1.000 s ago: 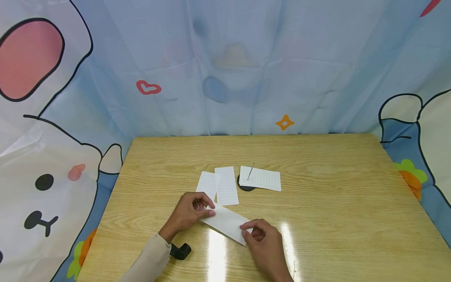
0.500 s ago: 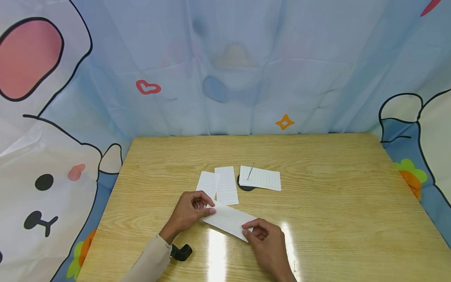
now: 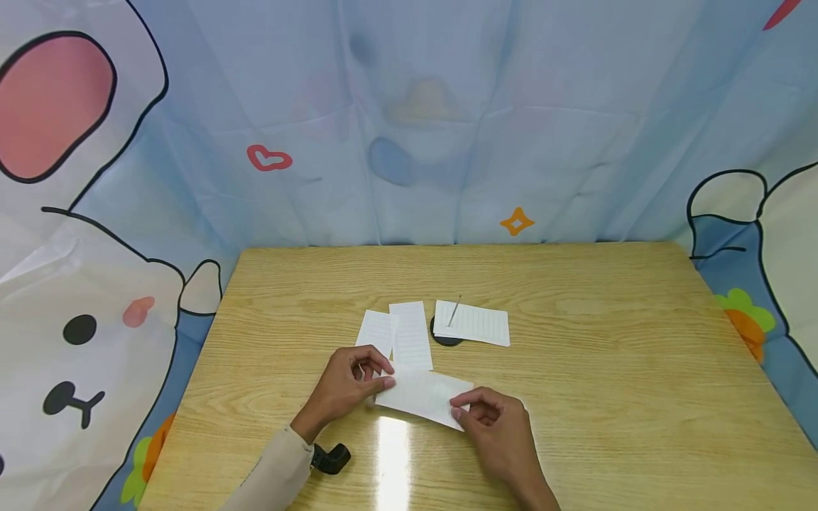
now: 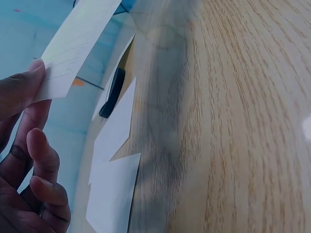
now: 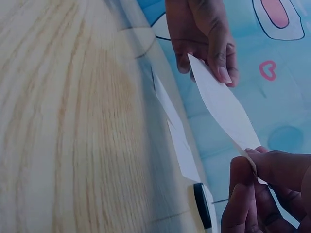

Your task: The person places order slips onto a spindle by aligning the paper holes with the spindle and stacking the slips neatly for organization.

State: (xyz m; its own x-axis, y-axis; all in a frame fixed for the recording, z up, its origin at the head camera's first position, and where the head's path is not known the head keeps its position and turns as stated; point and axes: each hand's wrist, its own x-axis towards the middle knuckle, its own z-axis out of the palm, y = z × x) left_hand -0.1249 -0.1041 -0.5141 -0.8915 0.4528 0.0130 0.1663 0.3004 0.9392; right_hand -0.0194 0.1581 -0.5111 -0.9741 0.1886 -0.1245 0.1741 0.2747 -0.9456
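Observation:
A white paper slip [image 3: 423,394] is held up above the table between both hands. My left hand [image 3: 345,382] pinches its left end between thumb and fingers. At the right end, my right hand [image 3: 500,434] pinches it the same way. Printed lines show on one face of the slip [image 4: 80,46] in the left wrist view, and the right wrist view has the slip [image 5: 223,102] bowed slightly. Beyond the hands, a thin metal spike [image 3: 455,311] on a round black base [image 3: 447,342] stands through several lined slips [image 3: 482,325].
Two lined paper slips, a left one [image 3: 375,332] and a right one [image 3: 412,337], lie overlapping on the wooden table [image 3: 613,369] just beyond the left hand. A printed curtain [image 3: 409,128] hangs behind the table's far edge.
The held slip has turned from a steep slant to nearer level, and more of its face shows. My right hand has moved slightly right and away from me; the left has barely shifted.

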